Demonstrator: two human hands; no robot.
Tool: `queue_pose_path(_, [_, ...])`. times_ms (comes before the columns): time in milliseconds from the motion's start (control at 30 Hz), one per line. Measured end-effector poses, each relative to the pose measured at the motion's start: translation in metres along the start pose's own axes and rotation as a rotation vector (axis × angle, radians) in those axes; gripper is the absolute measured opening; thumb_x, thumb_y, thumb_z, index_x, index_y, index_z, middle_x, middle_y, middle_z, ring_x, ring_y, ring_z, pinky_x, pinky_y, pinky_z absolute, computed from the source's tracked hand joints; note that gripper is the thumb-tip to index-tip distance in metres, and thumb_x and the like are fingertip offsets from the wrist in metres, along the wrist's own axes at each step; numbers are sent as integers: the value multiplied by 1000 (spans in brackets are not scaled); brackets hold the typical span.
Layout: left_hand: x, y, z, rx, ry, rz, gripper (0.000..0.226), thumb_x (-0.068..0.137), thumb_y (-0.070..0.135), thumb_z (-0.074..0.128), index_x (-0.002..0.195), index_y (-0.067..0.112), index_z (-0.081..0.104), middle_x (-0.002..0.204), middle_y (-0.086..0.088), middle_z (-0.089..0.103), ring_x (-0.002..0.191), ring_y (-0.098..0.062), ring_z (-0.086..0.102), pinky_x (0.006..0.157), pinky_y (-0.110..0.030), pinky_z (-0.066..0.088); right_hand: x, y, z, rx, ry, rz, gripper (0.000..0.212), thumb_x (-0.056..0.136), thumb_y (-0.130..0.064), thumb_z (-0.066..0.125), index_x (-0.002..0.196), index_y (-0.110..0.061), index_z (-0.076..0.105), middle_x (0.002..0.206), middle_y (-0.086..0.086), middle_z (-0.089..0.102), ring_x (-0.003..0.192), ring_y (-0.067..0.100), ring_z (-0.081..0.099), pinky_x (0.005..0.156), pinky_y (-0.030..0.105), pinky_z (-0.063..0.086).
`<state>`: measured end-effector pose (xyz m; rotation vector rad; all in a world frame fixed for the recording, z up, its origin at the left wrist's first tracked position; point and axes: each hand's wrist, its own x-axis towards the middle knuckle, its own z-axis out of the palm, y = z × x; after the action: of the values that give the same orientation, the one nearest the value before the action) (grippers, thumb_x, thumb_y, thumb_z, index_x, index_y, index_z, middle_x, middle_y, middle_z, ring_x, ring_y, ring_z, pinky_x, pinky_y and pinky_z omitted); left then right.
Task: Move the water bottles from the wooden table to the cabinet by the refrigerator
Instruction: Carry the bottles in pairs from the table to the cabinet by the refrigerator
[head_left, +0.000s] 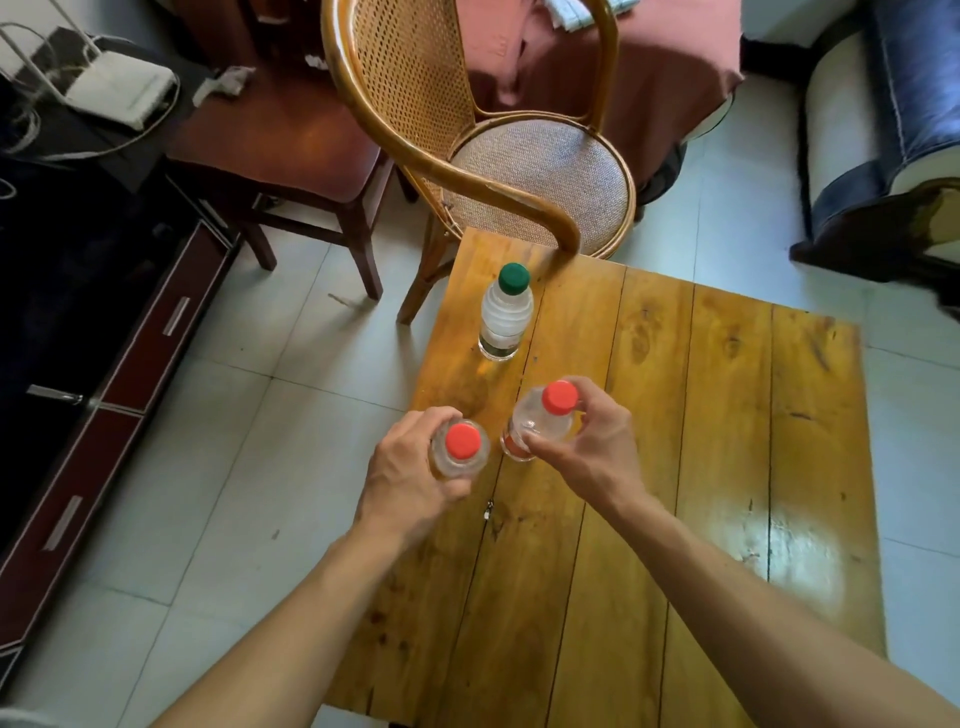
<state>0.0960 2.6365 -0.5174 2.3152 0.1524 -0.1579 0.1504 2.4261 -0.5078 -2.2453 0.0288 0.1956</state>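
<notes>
The left hand (410, 475) and the right hand (592, 441) each close around a red-capped bottle (462, 449) (545, 421) over the wooden worktop (701, 415), the green-capped bottle (506, 312) stands untouched beyond them, so the moving seems only beginning.

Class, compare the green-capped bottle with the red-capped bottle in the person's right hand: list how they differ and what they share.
The green-capped bottle stands free on the wooden table, untouched; the red-capped bottle is gripped by the right hand. Their caps differ, green against red. The green-capped bottle stands farther off, near the rattan chair; the red-capped one is nearer the person. Both are clear plastic and capped.
</notes>
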Motion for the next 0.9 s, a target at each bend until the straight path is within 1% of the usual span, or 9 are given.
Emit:
queue_pose_path(100, [1,-2,0,18,-8,19,67,64,31,89,121,33,55,111,11,58,99,-8,57,84,-29,55,-17,3,-5,-39,18,8,53,61,-35,89,105,-29,60,97,-16,64,91,0,59,79,23,52])
queue_pose_path(200, [1,-4,1,30,-11,30,67,65,33,89,122,33,54,112,10,58,99,-8,56,85,-29,55,-33,7,-7,-40,32,13,52,62,-31,89,104,-32,59,97,-16,64,91,0,60,79,26,53])
queue_pose_path(433, [0,-9,6,6,-22,56,66,67,36,88,122,33,51,113,9,58,100,-9,56,85,-28,55,-54,16,0,-55,81,41,55,64,-36,88,109,-34,57,102,-18,62,95,-3,58,81,22,54])
queue_pose_path(500, [-1,-11,8,2,-33,61,66,68,39,87,123,31,51,114,7,58,100,-9,56,85,-28,55,-57,19,2,-50,91,41,57,65,-36,88,112,-33,56,105,-17,62,98,-3,58,85,21,53])
queue_pose_path(600, [-1,-12,11,1,-41,64,68,68,40,88,125,29,51,115,6,59,101,-10,57,86,-30,56,-59,23,4,-22,89,47,63,66,-36,87,119,-29,55,112,-15,62,106,1,57,93,28,53])
queue_pose_path(700, [0,-13,16,1,-19,70,68,67,42,87,124,31,51,115,8,59,100,-9,57,84,-28,56,-60,28,6,-9,89,52,65,66,-38,88,121,-27,55,113,-13,63,107,3,58,93,32,53])
queue_pose_path(800, [0,-14,22,16,17,81,67,65,41,88,120,31,51,112,8,58,97,-10,57,81,-26,56,-60,34,11,-2,101,56,63,65,-41,88,118,-27,56,109,-15,64,104,1,59,91,29,53])
queue_pose_path(900, [1,-14,26,15,61,73,68,65,38,89,120,29,50,111,8,57,95,-10,57,79,-22,54,-60,39,17,14,115,54,63,65,-39,88,118,-27,56,109,-14,63,104,1,58,91,28,53])
